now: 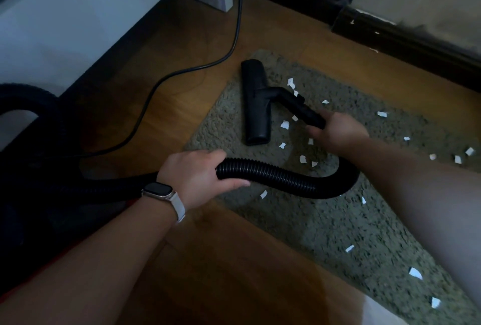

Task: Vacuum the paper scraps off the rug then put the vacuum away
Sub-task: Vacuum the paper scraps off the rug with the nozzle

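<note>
— State of left hand?
— Curled right round the hose, gripping nothing else. Held mid-run, probably to keep slack up and feed it along.
— And right hand?
— Wrapped round the stiff neck, just behind the head. Sensible for steering: close to the working end.
— Where's the head?
— Ahead of the right grip, lying flat on the rug near its edge. Seemingly ready to sweep.
— Scraps?
— Scattered all round the right grip: just beside the head, inside the hose loop between the two grips, more well out past the right wrist. Plenty left on the pile, so barely begun, at a guess.
— Vacuum itself?
— Behind the left grip, dark, hard to make out. Cord trailing away beyond it over the floor.
— Any risk?
— Could drag the loop through scraps and shove them off the rug. Better to raise the hose at the left grip, then draw the head slowly back toward the right wrist.
</note>
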`<state>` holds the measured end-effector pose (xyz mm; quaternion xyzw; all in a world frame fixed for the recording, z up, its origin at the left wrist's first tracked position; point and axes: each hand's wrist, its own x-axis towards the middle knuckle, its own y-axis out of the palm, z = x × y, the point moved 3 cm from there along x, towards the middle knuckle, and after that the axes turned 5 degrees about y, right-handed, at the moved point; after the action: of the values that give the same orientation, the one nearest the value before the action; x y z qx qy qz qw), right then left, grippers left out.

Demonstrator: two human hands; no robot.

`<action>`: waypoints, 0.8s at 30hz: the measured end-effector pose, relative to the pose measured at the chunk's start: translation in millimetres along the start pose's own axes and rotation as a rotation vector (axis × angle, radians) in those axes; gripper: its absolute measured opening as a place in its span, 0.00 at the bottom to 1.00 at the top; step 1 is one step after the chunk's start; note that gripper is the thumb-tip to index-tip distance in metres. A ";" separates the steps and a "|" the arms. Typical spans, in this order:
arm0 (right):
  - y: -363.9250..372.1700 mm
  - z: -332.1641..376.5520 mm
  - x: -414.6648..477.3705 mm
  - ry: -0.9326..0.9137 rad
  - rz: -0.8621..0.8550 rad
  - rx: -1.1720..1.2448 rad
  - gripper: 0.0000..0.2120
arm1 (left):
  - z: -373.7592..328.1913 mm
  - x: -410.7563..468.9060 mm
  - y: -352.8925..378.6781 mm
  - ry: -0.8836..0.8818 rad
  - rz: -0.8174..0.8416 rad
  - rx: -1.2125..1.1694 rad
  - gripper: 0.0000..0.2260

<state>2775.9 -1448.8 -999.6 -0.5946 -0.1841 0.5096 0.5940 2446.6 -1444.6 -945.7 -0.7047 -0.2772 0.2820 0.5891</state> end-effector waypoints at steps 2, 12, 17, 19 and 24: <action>0.7 -6.1 -2.6 0.025 -0.001 0.040 0.15 | -0.9 0.8 -0.7 -0.002 0.005 0.003 0.31; -13.1 15.5 -0.8 -0.046 -0.072 -0.063 0.15 | -1.9 1.1 0.0 -0.003 -0.006 -0.022 0.31; -17.1 31.7 2.8 -0.176 -0.015 -0.183 0.14 | -3.1 5.1 -2.6 0.013 0.004 -0.018 0.30; -21.5 28.5 5.0 -0.180 0.004 -0.218 0.15 | -4.3 9.0 -5.2 0.012 0.009 -0.021 0.30; -42.8 18.4 19.3 -0.202 0.030 -0.260 0.15 | -13.6 25.6 -7.8 -0.037 0.010 -0.014 0.30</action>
<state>2785.3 -1413.7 -964.7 -0.6147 -0.2983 0.5477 0.4829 2473.7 -1434.1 -937.8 -0.7047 -0.2865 0.2962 0.5776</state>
